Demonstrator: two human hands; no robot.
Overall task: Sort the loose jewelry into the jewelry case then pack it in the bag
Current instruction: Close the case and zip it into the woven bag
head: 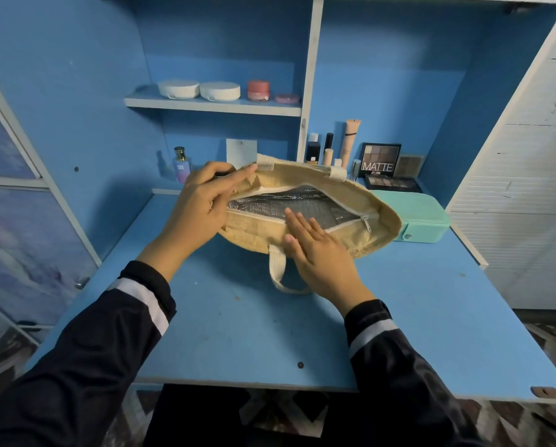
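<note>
**Jewelry case (pixel 426 221): closed, not yet packed**

The jewelry case lies shut on the desk (pixel 238 333), just beyond the right end of the bag (pixel 251 233). The bag lies unzipped, its foil lining showing. Your left hand (pixel 199 204) pinches the bag's left end, apparently to hold the mouth up. Your right hand (pixel 315 250), fingers flat and holding nothing, presses the near side down, probably to widen the opening.

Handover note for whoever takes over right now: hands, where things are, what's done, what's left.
Left hand pinches the bag at the rim of its left end. Right hand lies flat, fingers straight, on the near edge of the opening.
The bag lies on the desk, zip open, silver lining showing. The jewelry case sits shut on the desk at the bag's right end, not inside.
Done: no loose jewelry in view; bag opened.
Left: put the case in the bag, then zip it.
</note>
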